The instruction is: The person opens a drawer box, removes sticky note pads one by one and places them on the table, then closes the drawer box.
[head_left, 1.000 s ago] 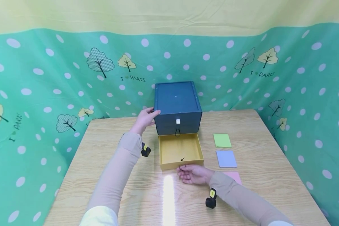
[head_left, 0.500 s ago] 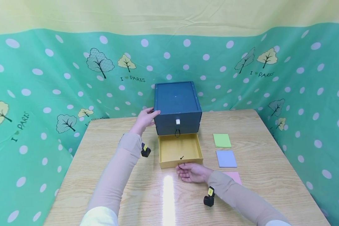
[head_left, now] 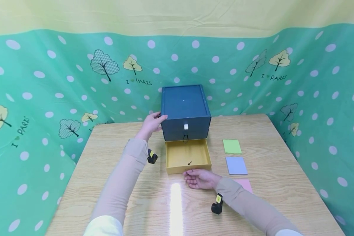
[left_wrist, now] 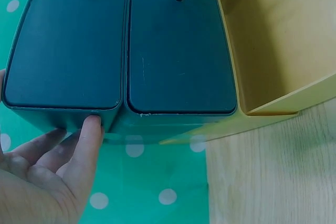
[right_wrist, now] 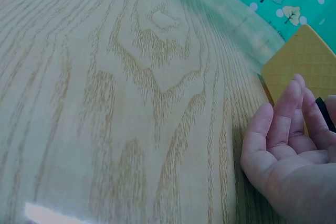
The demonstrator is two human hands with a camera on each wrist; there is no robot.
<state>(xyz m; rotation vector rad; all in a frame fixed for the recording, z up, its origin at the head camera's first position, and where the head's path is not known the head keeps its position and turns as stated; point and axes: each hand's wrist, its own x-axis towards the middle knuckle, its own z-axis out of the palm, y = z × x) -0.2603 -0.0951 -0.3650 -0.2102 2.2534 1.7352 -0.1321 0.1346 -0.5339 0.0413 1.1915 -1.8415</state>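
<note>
A dark blue drawer cabinet (head_left: 184, 101) stands at the back of the table. Its yellow bottom drawer (head_left: 188, 152) is pulled out with nothing inside. My left hand (head_left: 151, 124) rests against the cabinet's left side; in the left wrist view, a fingertip (left_wrist: 92, 121) touches near the front edge of the upper blue drawer (left_wrist: 65, 45). At the drawer front, my right hand (head_left: 203, 178) pinches the black loop handle (right_wrist: 326, 114) between thumb and forefinger, its other fingers loosely bent.
To the right lie a green paper square (head_left: 232, 146), a blue one (head_left: 236, 165) and a pink one (head_left: 245, 185), partly behind the right sleeve (head_left: 239, 196). A polka-dot curtain (head_left: 177, 59) stands behind the wooden table (head_left: 112, 183).
The yellow drawer has slid slightly back toward the cabinet, and my right hand has moved with it. My left hand has stayed on the cabinet's side.
</note>
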